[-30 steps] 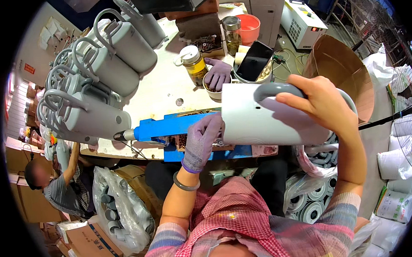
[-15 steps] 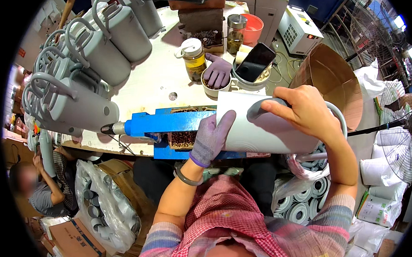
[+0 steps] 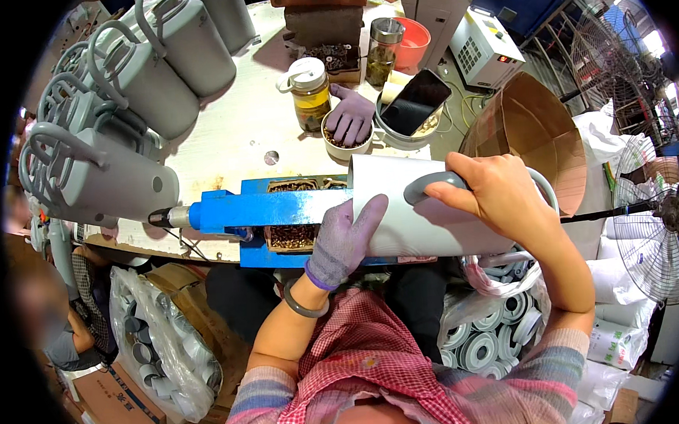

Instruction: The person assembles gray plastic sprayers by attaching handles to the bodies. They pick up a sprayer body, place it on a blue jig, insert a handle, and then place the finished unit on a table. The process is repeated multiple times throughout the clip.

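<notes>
A light grey plastic can body [image 3: 401, 232] lies on its side in front of me, with its left end at the blue bench machine's arm [image 3: 271, 209]. Whether the arm enters the can is hidden. My left hand [image 3: 339, 242], in a purple-grey glove, grips that end, its thumb resting on the outer wall. Bare, my right hand [image 3: 494, 190] is closed around a darker grey curved piece [image 3: 423, 189] against the can's upper side. A light grey looped handle [image 3: 544, 188] shows past my right wrist.
Finished-looking grey cans [image 3: 145, 92] crowd the left of the table [image 3: 223, 153]. Beyond the machine stand a lidded jar [image 3: 309, 99], a cup with a spare glove [image 3: 351, 120] and a phone [image 3: 414, 102]. Bags of grey parts [image 3: 481, 342] flank my legs; a fan [image 3: 658, 221] is right.
The view has shifted slightly, moving the scene left. Both hands keep their hold on the can and the curved piece; the right hand's grip looks a little tighter.
</notes>
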`<state>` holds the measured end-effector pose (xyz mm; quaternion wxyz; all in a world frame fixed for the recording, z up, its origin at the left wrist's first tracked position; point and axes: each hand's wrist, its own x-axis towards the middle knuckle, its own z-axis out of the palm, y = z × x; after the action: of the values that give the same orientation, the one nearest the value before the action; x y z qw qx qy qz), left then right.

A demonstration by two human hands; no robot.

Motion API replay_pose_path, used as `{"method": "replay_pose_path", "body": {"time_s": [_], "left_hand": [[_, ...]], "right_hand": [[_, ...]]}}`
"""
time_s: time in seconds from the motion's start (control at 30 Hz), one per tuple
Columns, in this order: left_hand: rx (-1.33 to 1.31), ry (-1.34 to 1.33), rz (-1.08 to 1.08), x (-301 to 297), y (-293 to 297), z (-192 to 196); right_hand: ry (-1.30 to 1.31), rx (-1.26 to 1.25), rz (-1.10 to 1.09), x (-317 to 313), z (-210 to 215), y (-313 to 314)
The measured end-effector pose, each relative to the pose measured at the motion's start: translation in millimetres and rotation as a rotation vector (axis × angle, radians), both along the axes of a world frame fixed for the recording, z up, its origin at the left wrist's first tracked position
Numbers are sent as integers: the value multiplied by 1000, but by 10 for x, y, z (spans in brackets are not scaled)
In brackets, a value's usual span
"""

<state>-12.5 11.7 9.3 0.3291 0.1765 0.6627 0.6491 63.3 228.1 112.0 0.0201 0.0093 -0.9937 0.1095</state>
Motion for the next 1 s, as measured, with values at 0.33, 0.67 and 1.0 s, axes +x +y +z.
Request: {"method": "replay_pose_path", "body": {"time_s": [0.33, 0.67, 1.0], "left_hand": [[60, 117, -53, -22, -38, -43], [189, 330, -33, -12, -21, -87], [15, -47, 41, 48, 67, -47]], "right_hand": [[-92, -22, -27, -12, 21, -4], [-106, -9, -32, -10, 37, -42], [-43, 119, -78, 41, 50, -145]]}}
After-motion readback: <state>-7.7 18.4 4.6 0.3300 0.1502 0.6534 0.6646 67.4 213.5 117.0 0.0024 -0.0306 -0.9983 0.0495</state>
